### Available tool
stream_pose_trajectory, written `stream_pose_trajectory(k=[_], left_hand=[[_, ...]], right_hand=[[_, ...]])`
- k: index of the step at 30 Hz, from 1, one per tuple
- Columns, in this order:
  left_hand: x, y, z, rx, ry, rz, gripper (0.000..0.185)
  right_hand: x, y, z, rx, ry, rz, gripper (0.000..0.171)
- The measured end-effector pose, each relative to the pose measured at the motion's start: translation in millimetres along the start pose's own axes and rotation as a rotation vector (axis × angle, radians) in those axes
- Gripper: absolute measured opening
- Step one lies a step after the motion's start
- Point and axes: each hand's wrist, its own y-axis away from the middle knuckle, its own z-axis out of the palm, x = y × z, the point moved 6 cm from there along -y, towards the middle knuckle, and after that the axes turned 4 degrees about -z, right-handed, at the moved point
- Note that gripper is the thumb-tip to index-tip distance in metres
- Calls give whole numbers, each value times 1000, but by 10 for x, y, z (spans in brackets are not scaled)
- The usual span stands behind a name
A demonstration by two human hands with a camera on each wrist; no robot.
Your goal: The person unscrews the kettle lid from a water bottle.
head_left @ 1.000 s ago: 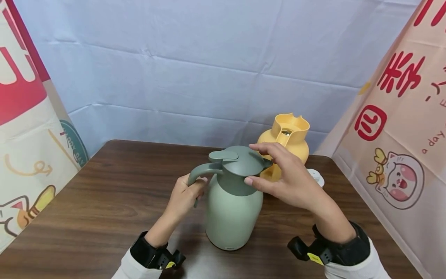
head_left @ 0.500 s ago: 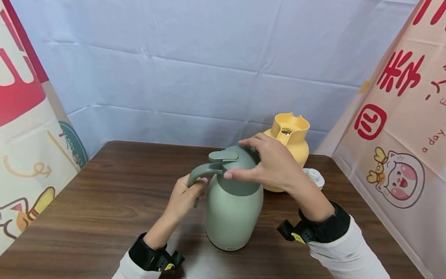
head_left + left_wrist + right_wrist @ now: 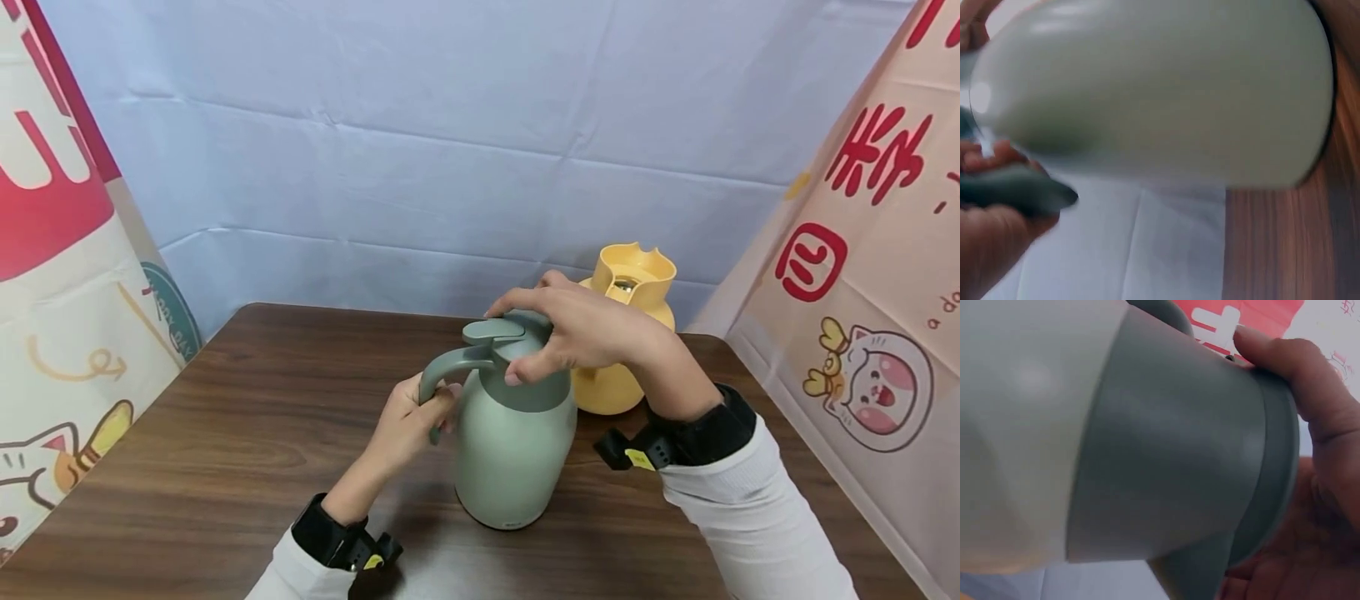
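Note:
A pale green thermal jug [image 3: 513, 458] with a darker green collar and lid stands on the wooden table in the head view. My left hand [image 3: 408, 421] grips its handle [image 3: 450, 362]. Curled fingers round the handle's lower end also show in the left wrist view, beside the jug's body [image 3: 1166, 94]. Over the top lies my right hand [image 3: 592, 325], with its thumb and fingers spread round opposite sides of the lid [image 3: 1275, 462]. The spout [image 3: 1197, 569] shows in the right wrist view; in the head view that hand covers it.
Behind and to the right is a yellow jug [image 3: 607, 392] with its top open, partly hidden by the right hand and forearm. A blue-white cloth [image 3: 375, 167] hangs behind the table [image 3: 262, 433]. Printed cloths [image 3: 862, 333] hang at both sides.
My right hand has moved left and closed in over the lid. Its forearm now hides the small white cap. The left hand keeps the handle; the jug's base appears slightly higher in view.

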Motion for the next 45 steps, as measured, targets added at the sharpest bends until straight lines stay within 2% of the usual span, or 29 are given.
stream_pose_trajectory(k=[3, 6, 9, 12, 19, 22, 25, 27, 30, 33, 36, 40, 45], left_hand=[[-34, -41, -2, -84, 29, 95, 34], [21, -49, -17, -112, 50, 143, 34], [101, -34, -52, -105, 53, 147, 35], [167, -10, -79, -95, 30, 134, 33], [16, -23, -136, -106, 32, 93, 34], [6, -18, -141, -109, 42, 110, 34], [7, -15, -139, -108, 51, 125, 34], [11, -12, -137, -105, 52, 128, 34], [12, -4, -134, -99, 54, 131, 34], [8, -3, -121, -105, 61, 141, 33], [-8, -10, -101, -112, 78, 146, 33], [-44, -34, -66, -103, 97, 146, 35], [-75, -78, -5, -63, 78, 156, 34]], right_hand=[[-23, -25, -4, -61, -17, -50, 56], [-51, -26, 3, -114, -65, -129, 49], [-88, -13, 20, -139, -118, -213, 47], [-114, 4, 39, -126, -144, -268, 47], [-103, 50, 97, -52, -196, -347, 44], [-99, 61, 127, -8, -208, -379, 42], [-114, 64, 154, 82, -204, -395, 40], [-133, 71, 173, 181, -175, -387, 39], [-181, 107, 195, 385, -101, -390, 40], [-233, 170, 228, 596, -25, -393, 51], [-273, 235, 267, 758, 11, -398, 57], [-275, 308, 315, 861, -9, -402, 53], [-242, 381, 324, 885, -82, -403, 47]])
